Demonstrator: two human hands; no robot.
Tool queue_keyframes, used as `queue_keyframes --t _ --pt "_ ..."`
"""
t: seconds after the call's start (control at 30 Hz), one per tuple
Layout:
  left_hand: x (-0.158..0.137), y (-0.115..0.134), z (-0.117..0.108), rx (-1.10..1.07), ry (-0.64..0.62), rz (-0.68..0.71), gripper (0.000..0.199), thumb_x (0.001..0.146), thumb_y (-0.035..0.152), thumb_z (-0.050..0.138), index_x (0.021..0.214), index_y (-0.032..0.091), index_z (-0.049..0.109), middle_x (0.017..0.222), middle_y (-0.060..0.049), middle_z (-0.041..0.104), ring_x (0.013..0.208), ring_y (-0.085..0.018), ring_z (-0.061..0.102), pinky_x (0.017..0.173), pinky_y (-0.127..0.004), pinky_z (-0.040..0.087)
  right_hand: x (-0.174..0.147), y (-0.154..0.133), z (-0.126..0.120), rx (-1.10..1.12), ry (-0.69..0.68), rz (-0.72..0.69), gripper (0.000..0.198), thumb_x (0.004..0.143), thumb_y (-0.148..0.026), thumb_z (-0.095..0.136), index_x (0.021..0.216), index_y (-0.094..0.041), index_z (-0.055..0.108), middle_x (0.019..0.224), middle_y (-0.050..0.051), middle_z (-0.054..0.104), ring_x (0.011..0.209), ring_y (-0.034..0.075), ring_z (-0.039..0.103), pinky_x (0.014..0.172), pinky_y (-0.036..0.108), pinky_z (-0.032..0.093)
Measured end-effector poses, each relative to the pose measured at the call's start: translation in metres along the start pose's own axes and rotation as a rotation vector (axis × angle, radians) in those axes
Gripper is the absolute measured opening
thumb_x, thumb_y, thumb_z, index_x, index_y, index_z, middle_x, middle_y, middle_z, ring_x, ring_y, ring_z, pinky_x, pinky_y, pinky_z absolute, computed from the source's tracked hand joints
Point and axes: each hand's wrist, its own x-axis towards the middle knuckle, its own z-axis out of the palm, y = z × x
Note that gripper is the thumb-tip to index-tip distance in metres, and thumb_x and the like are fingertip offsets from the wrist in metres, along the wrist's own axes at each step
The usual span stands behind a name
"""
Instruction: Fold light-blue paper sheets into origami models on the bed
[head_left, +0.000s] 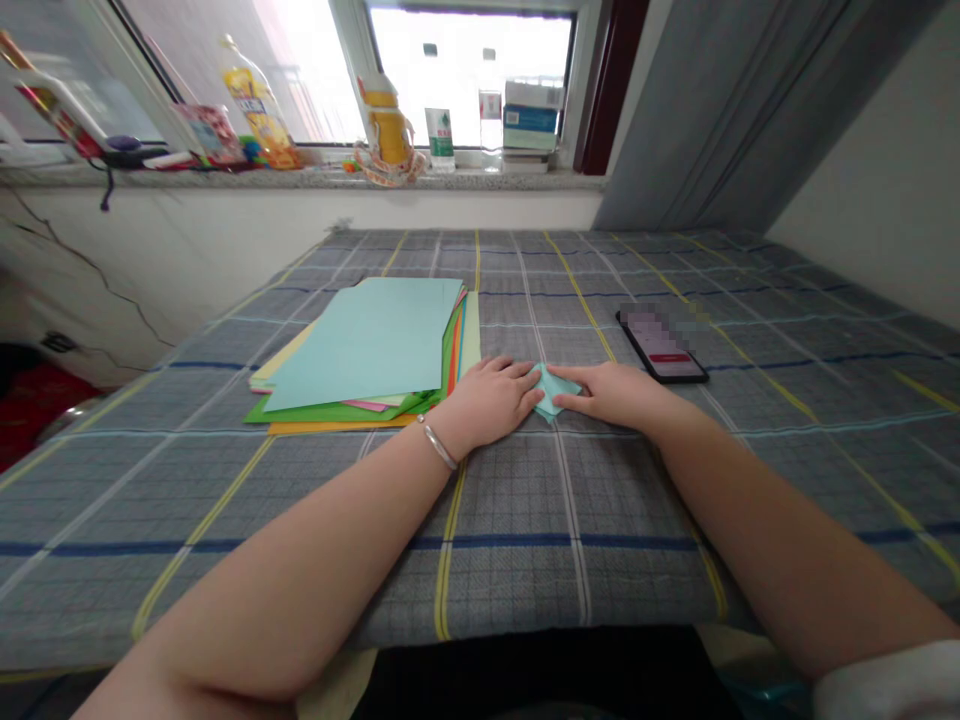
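Observation:
A small folded piece of light blue paper lies on the checked cloth in front of me, with pointed corners and crease lines showing. My left hand is at its left side, palm down, its thumb and index fingertip holding that edge. From the right, my right hand grips the opposite edge between thumb and forefinger; its other fingers are hidden beneath the palm. A silver bangle circles my left wrist. Just left of that hand is a stack of coloured paper, with a light blue sheet on top.
A phone with a lit screen lies to the right on the checked cloth. Along the windowsill stand a yellow bottle, a yellow cup, a white tube, a clear bottle and stacked boxes.

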Motion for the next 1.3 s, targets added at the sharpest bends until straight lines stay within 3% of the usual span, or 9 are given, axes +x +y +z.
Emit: queue_keyframes --t 0.17,0.47,0.67,0.83,0.97,1.3 --pt "0.000 0.007 0.009 -0.012 -0.048 -0.060 0.057 0.102 0.040 0.026 0.150 0.009 0.031 0.155 -0.011 0.035 0.142 -0.031 0.031 0.117 -0.048 0.024 -0.001 -0.009 0.000 -0.126 -0.030 0.061 0.067 0.087 -0.070 0.038 0.146 -0.040 0.041 0.116 0.008 0.072 0.099 0.033 0.067 0.074 0.040 0.049" --pt "0.002 0.008 0.014 -0.029 -0.063 -0.063 0.061 0.102 0.042 0.021 0.152 0.008 0.025 0.158 -0.012 0.026 0.147 -0.029 0.023 0.119 -0.052 0.015 -0.004 -0.010 -0.001 -0.108 -0.032 0.050 0.075 0.085 -0.076 0.034 0.148 -0.037 0.039 0.112 0.011 0.072 0.097 0.034 0.068 0.073 0.041 0.050" --pt "0.004 0.008 0.014 -0.055 -0.028 -0.069 0.061 0.102 0.045 0.018 0.152 0.011 0.027 0.157 -0.012 0.030 0.146 -0.029 0.024 0.118 -0.054 0.016 0.001 0.002 0.001 0.063 -0.011 -0.009 0.064 0.090 -0.063 0.039 0.146 -0.033 0.043 0.125 0.008 0.068 0.106 0.030 0.065 0.081 0.036 0.048" --pt "0.004 0.011 0.014 -0.040 -0.011 -0.069 0.069 0.101 0.055 0.015 0.151 0.009 0.029 0.156 -0.015 0.032 0.146 -0.030 0.025 0.119 -0.053 0.013 0.002 0.000 0.003 0.019 -0.014 -0.003 0.068 0.087 -0.066 0.044 0.148 -0.037 0.038 0.117 0.008 0.071 0.098 0.031 0.068 0.072 0.035 0.048" --pt "0.003 0.010 0.014 -0.031 -0.018 -0.048 0.071 0.099 0.058 0.020 0.152 0.010 0.028 0.156 -0.014 0.030 0.146 -0.031 0.025 0.118 -0.054 0.012 0.001 -0.003 0.002 -0.039 -0.016 0.015 0.067 0.086 -0.065 0.046 0.147 -0.038 0.040 0.122 0.008 0.069 0.101 0.032 0.067 0.074 0.037 0.049" --pt "0.004 0.012 0.008 0.040 -0.042 -0.028 0.068 0.100 0.053 0.024 0.148 0.006 0.034 0.154 -0.016 0.034 0.144 -0.030 0.030 0.117 -0.051 0.021 -0.002 -0.013 -0.002 -0.138 -0.054 0.053 0.063 0.087 -0.064 0.041 0.142 -0.033 0.050 0.115 0.011 0.071 0.100 0.032 0.067 0.074 0.039 0.049"
